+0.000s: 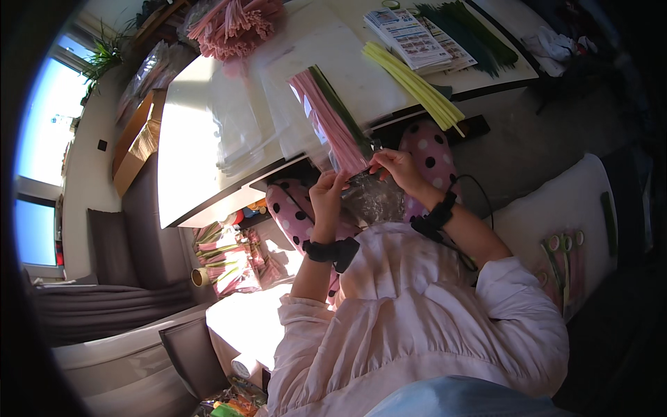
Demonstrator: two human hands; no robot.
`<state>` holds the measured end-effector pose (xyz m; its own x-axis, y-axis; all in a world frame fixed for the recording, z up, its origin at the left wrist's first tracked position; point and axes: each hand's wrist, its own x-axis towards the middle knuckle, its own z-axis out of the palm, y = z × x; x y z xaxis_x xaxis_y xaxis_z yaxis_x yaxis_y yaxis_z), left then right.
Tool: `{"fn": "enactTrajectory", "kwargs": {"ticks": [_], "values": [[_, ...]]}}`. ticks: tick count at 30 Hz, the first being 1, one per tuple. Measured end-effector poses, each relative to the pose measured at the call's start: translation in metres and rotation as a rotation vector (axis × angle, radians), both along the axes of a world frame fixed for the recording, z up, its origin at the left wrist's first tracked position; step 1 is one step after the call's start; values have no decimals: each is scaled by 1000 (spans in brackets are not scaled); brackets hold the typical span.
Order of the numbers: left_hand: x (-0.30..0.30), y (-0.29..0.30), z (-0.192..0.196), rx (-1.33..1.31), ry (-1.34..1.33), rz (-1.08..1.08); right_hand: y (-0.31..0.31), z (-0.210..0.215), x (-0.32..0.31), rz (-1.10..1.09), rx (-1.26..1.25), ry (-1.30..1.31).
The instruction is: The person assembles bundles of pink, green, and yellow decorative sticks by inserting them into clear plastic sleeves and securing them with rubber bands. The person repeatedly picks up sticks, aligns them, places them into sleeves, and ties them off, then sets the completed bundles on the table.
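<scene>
Over the near edge of the white table (187, 153) lies a clear plastic bag (372, 198) holding long fuzzy stems, like pipe cleaners: a pink bunch (332, 128) with a dark green strip of stems (340, 108) along its right side. My left hand (326, 198) pinches the bag near the lower left end of the pink stems. At the lower right end, my right hand (399, 168) has its thumb and fingers closed on the bag's edge. Loose clear plastic hangs between and below my hands, above my lap.
Yellow stems (410, 87) jut over the table edge at right, beside printed sheets (410, 42) and dark green stems (472, 35). Flat clear bags (240, 132) and a pink pile (236, 28) lie left. Scissors (566, 243) rest on a white surface at right; packed stems (233, 260) sit lower left.
</scene>
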<state>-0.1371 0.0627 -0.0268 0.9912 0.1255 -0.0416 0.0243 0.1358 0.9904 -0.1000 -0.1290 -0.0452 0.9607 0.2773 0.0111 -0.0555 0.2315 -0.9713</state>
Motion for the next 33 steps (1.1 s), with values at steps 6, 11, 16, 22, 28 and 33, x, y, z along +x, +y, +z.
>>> {"fn": "enactTrajectory", "kwargs": {"ticks": [6,11,16,22,28,33], "values": [[-4,-1,-7,72,-66,85,10,-3,-3,-113,-58,86],[-1,-2,-7,92,25,125,19,-4,2,-178,-7,186],[1,-6,-10,-12,40,188,28,-4,3,-283,-8,191],[9,-1,-12,81,183,174,34,-6,3,-337,-131,175],[30,-11,-11,-80,259,184,39,6,0,-316,-172,160],[41,-3,-15,-36,162,32,45,17,8,-414,-227,228]]}}
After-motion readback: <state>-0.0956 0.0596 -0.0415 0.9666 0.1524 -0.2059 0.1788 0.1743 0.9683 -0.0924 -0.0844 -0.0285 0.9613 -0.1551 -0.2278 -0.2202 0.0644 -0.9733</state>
